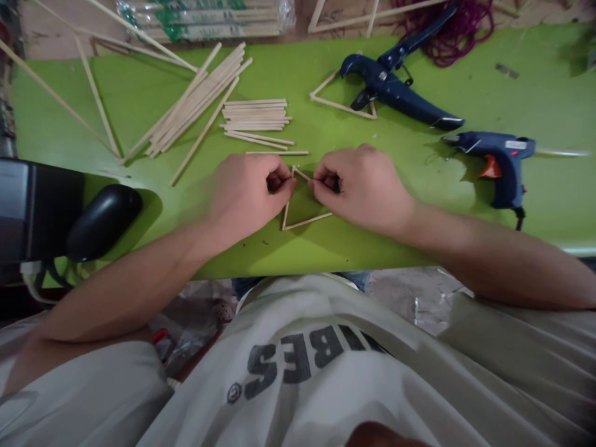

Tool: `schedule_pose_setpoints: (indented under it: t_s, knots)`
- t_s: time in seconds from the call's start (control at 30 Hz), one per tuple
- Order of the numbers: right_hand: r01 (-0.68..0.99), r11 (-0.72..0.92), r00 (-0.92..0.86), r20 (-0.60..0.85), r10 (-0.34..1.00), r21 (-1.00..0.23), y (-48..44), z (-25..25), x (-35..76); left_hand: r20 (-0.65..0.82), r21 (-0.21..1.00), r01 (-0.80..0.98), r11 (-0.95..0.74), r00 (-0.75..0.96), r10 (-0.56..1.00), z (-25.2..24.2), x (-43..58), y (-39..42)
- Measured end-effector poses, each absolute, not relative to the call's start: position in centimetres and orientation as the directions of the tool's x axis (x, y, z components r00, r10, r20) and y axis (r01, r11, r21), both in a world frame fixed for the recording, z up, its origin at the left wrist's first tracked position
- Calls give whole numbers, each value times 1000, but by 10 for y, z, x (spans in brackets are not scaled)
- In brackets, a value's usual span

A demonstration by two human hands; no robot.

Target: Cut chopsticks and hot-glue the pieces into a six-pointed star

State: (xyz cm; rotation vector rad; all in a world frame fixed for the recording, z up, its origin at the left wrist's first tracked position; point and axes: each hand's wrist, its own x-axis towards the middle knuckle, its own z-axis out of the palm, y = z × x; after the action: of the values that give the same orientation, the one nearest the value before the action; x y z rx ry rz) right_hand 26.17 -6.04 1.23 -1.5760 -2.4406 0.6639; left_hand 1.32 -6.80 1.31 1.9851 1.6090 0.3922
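A small triangle of wooden sticks (307, 221) lies on the green tabletop between my hands. My left hand (249, 189) pinches its left side close to the top corner. On the other side, my right hand (361, 186) pinches the stick that slopes down from that corner; its fingers hide the triangle's right part. Just above my fingertips lies a single short stick (277, 153). Beyond it is a row of short sticks (256, 115), with a bundle of longer sticks (200, 102) to the left.
A blue glue gun (500, 155) with an orange trigger lies at right, its cord running toward me. Blue cutters (395, 87) rest over another stick triangle (342, 107). A black mouse (105, 222) and a black box (41, 211) stand at left. Purple cord (447, 43) lies at the back.
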Motion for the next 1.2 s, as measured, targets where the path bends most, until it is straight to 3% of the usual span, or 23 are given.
schedule_pose_setpoints:
  t_s: [0.6, 0.73, 0.9, 1.2]
  knots:
    - [795, 303, -423, -123, 898, -525, -61, 25, 266, -72, 597, 785, -163, 255, 964, 17, 12, -67]
    - [813, 312, -420, -123, 899, -492, -60, 26, 260, -22, 634, 752, -180, 251, 968, 13, 10, -66]
    - [804, 356, -446, -88, 891, -476, -57, 14, 257, -58, 553, 816, -169, 240, 969, 9, 13, -66]
    - [840, 319, -428, -174, 887, -440, -57, 22, 252, -83, 569, 807, -157, 247, 966, 8, 12, -69]
